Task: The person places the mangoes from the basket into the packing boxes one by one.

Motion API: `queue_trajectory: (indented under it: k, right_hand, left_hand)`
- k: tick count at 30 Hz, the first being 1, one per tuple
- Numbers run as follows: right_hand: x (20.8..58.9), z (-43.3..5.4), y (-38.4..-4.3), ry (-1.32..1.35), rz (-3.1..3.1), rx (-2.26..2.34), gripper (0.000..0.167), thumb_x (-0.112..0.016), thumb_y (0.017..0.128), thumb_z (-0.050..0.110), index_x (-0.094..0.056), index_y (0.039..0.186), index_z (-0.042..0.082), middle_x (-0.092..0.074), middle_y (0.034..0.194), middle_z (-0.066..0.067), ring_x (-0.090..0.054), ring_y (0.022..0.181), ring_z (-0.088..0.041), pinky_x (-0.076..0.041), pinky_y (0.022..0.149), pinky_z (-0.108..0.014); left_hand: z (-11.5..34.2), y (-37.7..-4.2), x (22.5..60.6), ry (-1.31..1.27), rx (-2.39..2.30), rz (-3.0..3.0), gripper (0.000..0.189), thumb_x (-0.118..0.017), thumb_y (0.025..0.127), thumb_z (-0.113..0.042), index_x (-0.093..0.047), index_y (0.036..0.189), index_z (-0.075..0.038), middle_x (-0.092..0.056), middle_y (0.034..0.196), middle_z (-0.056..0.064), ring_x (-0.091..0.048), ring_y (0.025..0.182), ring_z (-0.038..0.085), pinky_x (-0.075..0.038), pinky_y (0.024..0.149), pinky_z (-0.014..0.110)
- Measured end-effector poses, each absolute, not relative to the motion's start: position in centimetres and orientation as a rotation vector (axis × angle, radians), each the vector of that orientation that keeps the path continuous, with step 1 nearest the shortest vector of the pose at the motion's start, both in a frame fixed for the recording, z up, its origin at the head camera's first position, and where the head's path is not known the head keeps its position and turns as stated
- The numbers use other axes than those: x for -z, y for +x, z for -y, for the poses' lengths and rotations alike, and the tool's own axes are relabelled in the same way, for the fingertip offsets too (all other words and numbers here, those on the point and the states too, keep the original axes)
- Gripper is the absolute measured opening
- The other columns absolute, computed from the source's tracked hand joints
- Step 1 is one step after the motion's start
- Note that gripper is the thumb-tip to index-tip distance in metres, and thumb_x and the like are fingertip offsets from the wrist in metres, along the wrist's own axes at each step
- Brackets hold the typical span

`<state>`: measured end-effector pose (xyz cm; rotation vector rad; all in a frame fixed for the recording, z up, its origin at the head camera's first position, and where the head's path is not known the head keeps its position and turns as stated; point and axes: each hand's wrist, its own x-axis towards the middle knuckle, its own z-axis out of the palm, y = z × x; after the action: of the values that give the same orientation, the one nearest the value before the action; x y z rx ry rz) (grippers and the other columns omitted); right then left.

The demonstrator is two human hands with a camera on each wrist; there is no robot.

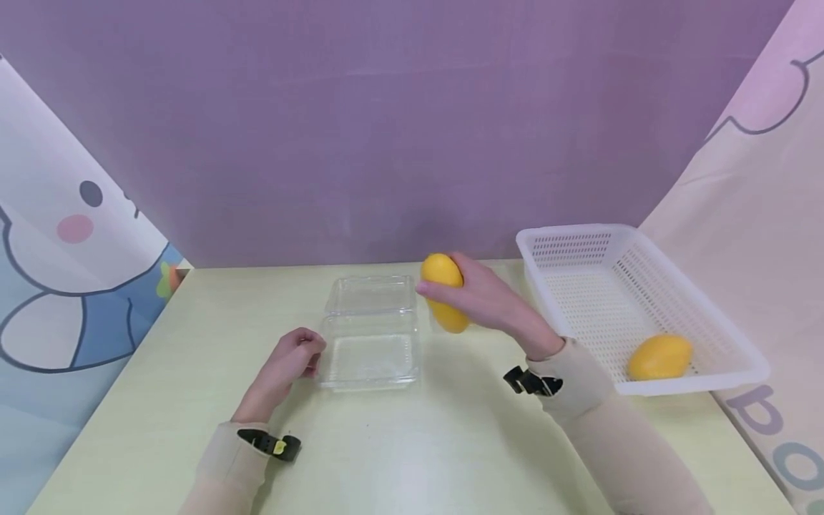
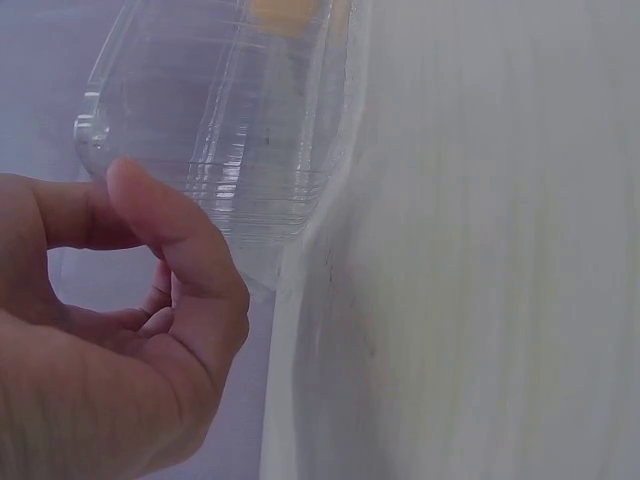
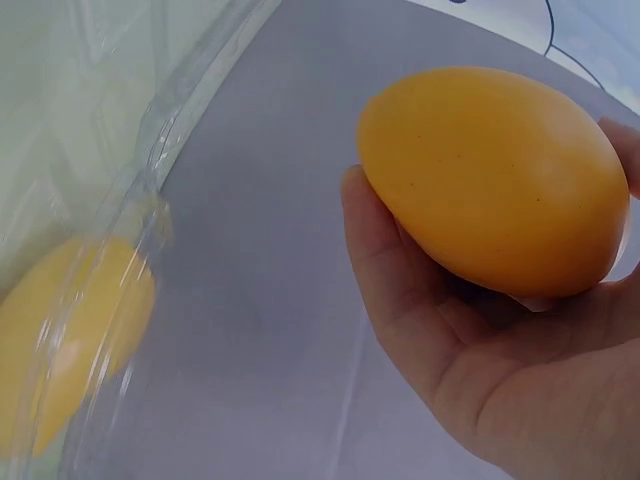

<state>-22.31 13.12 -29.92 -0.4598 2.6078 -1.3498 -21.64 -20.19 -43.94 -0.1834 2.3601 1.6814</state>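
Note:
My right hand grips a smooth yellow mango, raised near the right side of an open, hinged clear plastic box. The left hand is at the box's left edge, with thumb and fingertip together on its rim in the left wrist view. Through clear plastic, the right wrist view shows another mango. In the head view, yellow also shows below the right thumb; I cannot tell whether it belongs to the held mango. The box's lid lies back toward the wall.
A white perforated basket stands at the right, with one mango in its near corner. A purple wall closes the back of the pale table. Printed cloth panels flank both sides.

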Motion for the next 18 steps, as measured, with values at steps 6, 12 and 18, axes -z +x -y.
queue_trajectory:
  k: [6,12,18]
  right_hand:
    - [30.3,-12.1,-22.6,-0.480,-2.596,1.367,0.053,-0.066,0.092,0.054,-0.053,0.124,0.014,-0.062,0.099,-0.008,-0.063,0.084,-0.025,-0.052,0.075,-0.042]
    - [30.7,-11.0,-22.7,-0.492,-2.563,1.384,0.053,-0.066,0.091,0.055,-0.053,0.122,0.013,-0.063,0.098,-0.009,-0.064,0.084,-0.025,-0.053,0.073,-0.041]
    - [31.2,-10.0,-22.8,-0.487,-2.546,1.393,0.053,-0.067,0.091,0.056,-0.054,0.122,0.014,-0.063,0.099,-0.008,-0.064,0.084,-0.024,-0.054,0.072,-0.041]
  left_hand:
    - [20.1,-21.7,43.9,-0.182,-1.693,-2.345,0.021,-0.053,0.101,-0.012,-0.050,0.114,0.004,-0.054,0.083,0.010,-0.053,0.068,0.018,-0.051,0.063,0.030]
    - [20.1,-21.8,44.0,-0.187,-1.709,-2.328,0.019,-0.053,0.100,-0.011,-0.050,0.113,0.003,-0.054,0.083,0.010,-0.054,0.066,0.018,-0.051,0.062,0.030]
    - [20.1,-21.8,44.0,-0.179,-1.721,-2.307,0.019,-0.053,0.100,-0.010,-0.050,0.112,0.004,-0.055,0.084,0.012,-0.054,0.067,0.018,-0.051,0.062,0.030]
